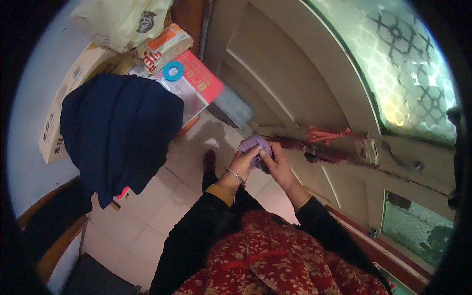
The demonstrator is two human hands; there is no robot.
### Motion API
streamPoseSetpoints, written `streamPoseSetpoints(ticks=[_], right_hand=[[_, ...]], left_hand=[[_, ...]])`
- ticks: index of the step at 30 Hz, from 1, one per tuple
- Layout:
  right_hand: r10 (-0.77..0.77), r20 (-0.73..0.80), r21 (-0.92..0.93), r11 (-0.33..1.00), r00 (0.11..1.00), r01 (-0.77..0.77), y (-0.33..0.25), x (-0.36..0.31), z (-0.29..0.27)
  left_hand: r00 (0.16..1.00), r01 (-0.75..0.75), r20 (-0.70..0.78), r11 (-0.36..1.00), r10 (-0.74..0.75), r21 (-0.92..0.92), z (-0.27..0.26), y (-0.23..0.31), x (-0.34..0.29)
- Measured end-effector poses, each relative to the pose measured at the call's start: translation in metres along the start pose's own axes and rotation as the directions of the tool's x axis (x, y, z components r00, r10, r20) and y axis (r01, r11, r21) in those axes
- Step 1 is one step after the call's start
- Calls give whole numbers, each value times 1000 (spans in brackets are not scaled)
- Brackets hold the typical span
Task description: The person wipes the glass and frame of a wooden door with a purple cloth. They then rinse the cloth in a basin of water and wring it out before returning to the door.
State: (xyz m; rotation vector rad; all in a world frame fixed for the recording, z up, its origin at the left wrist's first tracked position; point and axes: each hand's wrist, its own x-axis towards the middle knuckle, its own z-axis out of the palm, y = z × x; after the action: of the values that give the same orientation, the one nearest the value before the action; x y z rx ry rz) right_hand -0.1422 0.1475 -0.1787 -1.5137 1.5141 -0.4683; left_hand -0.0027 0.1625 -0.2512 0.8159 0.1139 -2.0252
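Note:
A crumpled purple cloth (254, 143) is bunched between my two hands in front of me. My left hand (241, 163), with a silver bangle at the wrist, has its fingers closed round the cloth from the left. From the right, my right hand (280, 164) grips the same cloth, its thumb close to the left one. Part of the cloth is hidden behind the fingers. Just to the right runs the door's dark crossbar (324, 151), with a pink-red strip (327, 134) tied on it.
A brown door (290, 64) with patterned glass (408, 64) stands on the right. At the left, dark blue fabric (123, 132) drapes over something. Behind it are a red-and-white box (196, 78) with a teal tape roll (173, 71), a packet (164, 46) and a pale plastic bag (120, 22).

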Motion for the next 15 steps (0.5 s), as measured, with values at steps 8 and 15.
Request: streamPoseSetpoints(ticks=[8, 15], right_hand=[[392, -95, 347, 875, 915, -338, 66, -31, -29], [606, 42, 419, 711, 794, -565, 104, -77, -34]], left_hand=[[884, -247, -270, 871, 382, 425, 17, 40, 97], [941, -314, -157, 947, 300, -73, 51, 115, 182]])
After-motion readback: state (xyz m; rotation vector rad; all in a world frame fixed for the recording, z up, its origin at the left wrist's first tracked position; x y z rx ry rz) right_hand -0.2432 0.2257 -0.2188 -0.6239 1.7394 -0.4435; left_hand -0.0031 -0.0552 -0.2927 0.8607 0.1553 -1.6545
